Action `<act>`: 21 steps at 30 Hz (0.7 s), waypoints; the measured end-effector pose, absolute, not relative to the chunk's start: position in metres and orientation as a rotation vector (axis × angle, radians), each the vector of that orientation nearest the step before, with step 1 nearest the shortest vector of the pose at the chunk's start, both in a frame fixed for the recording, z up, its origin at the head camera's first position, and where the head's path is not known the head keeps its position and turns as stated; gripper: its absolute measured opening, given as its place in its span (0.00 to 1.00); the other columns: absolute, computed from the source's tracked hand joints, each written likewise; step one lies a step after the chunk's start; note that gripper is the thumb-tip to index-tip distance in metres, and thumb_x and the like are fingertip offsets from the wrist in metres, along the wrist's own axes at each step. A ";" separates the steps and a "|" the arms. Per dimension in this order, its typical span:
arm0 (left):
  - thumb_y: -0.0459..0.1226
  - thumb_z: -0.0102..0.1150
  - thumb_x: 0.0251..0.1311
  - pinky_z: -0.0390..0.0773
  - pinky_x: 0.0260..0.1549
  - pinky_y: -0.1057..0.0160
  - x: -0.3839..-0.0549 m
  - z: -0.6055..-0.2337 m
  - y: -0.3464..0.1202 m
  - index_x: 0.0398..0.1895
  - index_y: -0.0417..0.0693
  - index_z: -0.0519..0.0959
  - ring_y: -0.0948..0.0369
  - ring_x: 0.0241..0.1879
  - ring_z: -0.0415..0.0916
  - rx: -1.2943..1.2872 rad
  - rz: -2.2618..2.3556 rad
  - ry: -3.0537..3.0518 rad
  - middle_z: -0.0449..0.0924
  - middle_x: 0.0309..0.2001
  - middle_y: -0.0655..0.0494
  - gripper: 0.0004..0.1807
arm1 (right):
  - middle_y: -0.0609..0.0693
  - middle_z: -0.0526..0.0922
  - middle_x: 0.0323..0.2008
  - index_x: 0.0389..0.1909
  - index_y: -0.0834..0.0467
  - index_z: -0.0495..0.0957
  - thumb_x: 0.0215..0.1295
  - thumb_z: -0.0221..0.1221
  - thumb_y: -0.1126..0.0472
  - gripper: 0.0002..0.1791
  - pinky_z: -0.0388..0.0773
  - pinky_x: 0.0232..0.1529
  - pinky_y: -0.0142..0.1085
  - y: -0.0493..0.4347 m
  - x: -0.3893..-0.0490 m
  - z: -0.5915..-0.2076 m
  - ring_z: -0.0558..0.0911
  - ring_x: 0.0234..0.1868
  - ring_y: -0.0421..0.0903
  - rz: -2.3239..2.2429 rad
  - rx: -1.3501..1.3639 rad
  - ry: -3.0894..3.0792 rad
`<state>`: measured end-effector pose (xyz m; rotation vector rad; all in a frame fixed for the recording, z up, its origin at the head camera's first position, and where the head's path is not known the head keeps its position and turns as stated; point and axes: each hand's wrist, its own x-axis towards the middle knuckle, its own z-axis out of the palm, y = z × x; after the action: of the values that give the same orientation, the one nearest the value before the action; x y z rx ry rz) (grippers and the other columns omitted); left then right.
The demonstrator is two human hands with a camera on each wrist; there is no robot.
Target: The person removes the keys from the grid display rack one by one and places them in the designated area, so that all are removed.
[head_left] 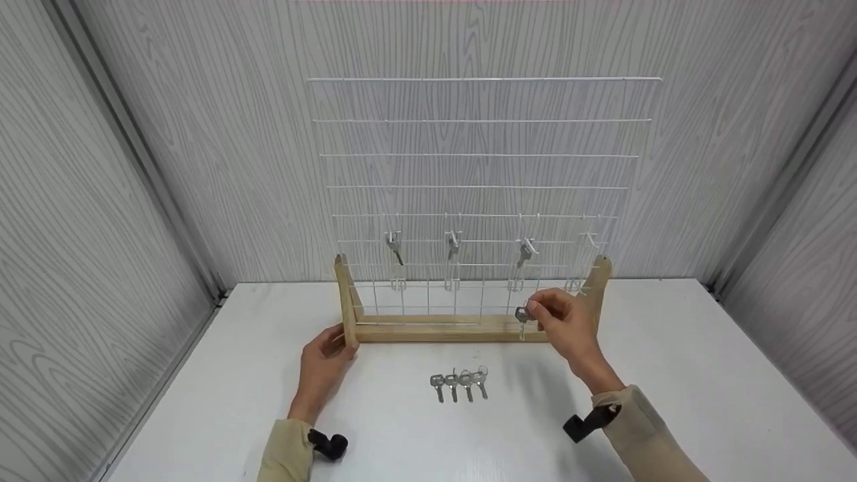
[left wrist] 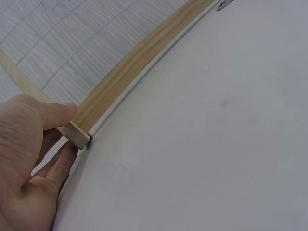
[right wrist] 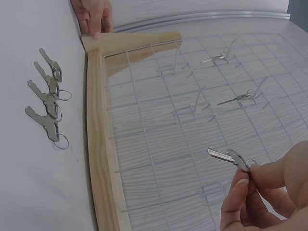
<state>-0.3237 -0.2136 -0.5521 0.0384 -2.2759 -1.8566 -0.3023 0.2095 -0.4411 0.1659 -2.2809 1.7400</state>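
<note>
My right hand (head_left: 569, 328) pinches a silver key (head_left: 522, 313) by its small ring, between thumb and fingertips. In the right wrist view the key (right wrist: 236, 160) points away from the fingers, in front of the white wire grid (head_left: 479, 187). The left hand (head_left: 323, 368) grips the left front end of the grid's wooden stand (head_left: 455, 333), thumb on one side and fingers on the other. Three keys hang from white hooks: a left key (head_left: 394, 242), a middle key (head_left: 454, 245) and a right key (head_left: 525, 253). No key shows on the far-right hook (head_left: 590, 239).
Several loose keys (head_left: 452, 380) with rings lie in a row on the white table (head_left: 402, 442), in front of the stand. More hooks (head_left: 452, 284) sit lower on the grid. Grey wood-patterned panels (head_left: 201, 134) stand behind and at both sides.
</note>
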 end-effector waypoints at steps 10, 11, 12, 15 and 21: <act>0.31 0.69 0.69 0.85 0.61 0.66 -0.324 -0.552 -0.214 0.72 0.41 0.76 0.42 0.73 0.74 0.036 -1.856 -2.260 0.75 0.72 0.37 0.29 | 0.54 0.88 0.38 0.47 0.64 0.85 0.76 0.65 0.64 0.07 0.80 0.33 0.31 0.196 -0.305 -0.468 0.81 0.35 0.46 1.811 0.132 -2.345; 0.31 0.70 0.69 0.84 0.61 0.65 -0.324 -0.552 -0.214 0.73 0.41 0.76 0.42 0.73 0.74 0.035 -1.855 -2.262 0.75 0.72 0.37 0.29 | 0.53 0.88 0.38 0.47 0.65 0.84 0.76 0.65 0.64 0.08 0.80 0.33 0.31 0.195 -0.305 -0.471 0.81 0.35 0.47 1.816 0.131 -2.352; 0.31 0.70 0.69 0.84 0.62 0.65 -0.324 -0.552 -0.214 0.73 0.41 0.76 0.42 0.73 0.74 0.033 -1.854 -2.262 0.75 0.72 0.37 0.29 | 0.53 0.88 0.38 0.47 0.66 0.84 0.76 0.65 0.64 0.08 0.80 0.33 0.31 0.193 -0.306 -0.474 0.81 0.35 0.47 1.827 0.128 -2.357; 0.32 0.69 0.69 0.84 0.63 0.64 -0.324 -0.553 -0.214 0.73 0.41 0.76 0.42 0.73 0.74 0.017 -1.840 -2.271 0.75 0.72 0.37 0.29 | 0.53 0.87 0.38 0.47 0.66 0.84 0.76 0.65 0.65 0.08 0.81 0.33 0.31 0.193 -0.308 -0.484 0.81 0.36 0.46 1.854 0.120 -2.373; 0.32 0.69 0.70 0.83 0.64 0.63 -0.325 -0.555 -0.215 0.73 0.41 0.76 0.43 0.72 0.74 0.004 -1.811 -2.285 0.75 0.72 0.38 0.29 | 0.53 0.86 0.40 0.51 0.68 0.83 0.76 0.64 0.64 0.11 0.83 0.40 0.32 0.193 -0.312 -0.498 0.82 0.40 0.45 2.051 0.045 -2.392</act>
<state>-0.3252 -0.2152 -0.5549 0.0035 -2.2848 -1.8107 -0.3120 0.1928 -0.4978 0.0449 -2.3919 2.0509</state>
